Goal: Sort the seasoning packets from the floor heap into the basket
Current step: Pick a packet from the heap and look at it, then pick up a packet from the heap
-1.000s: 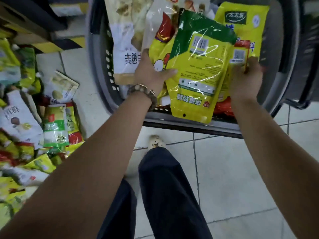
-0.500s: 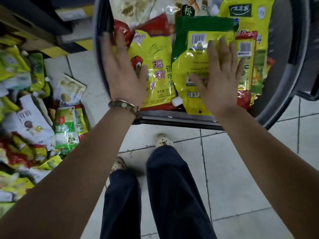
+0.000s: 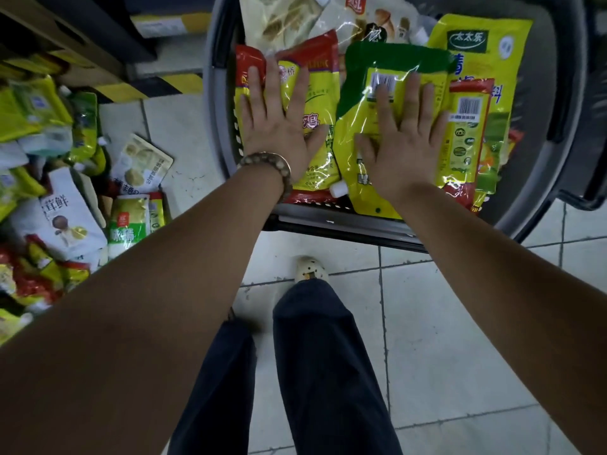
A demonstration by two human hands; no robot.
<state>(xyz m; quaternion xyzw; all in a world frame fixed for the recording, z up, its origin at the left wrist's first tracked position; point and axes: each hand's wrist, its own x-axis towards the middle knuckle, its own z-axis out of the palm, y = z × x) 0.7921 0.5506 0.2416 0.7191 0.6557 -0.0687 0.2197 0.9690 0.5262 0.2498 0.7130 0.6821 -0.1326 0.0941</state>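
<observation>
Seen from the head camera looking down, a person leans over a grey basket (image 3: 542, 93) that stands on a pale tiled floor (image 3: 460, 323). Both hands lie flat with fingers straight and spread, grasping nothing. The left hand (image 3: 279, 126), with a beaded bracelet (image 3: 266, 162) at the wrist, presses on a red and yellow packet (image 3: 320, 80) at the basket's left side. The right hand (image 3: 404, 142) presses on a green and yellow pouch (image 3: 394, 57) just beside it, barcode side up. More packets fill the basket, among them a narrow barcode packet (image 3: 466, 126) and a large yellow packet (image 3: 476, 44) to the right. On the floor to the left lies the heap of packets (image 3: 49, 159), well apart from the hands. Below are dark trousers (image 3: 328, 356) and a pale shoe (image 3: 310, 272).
</observation>
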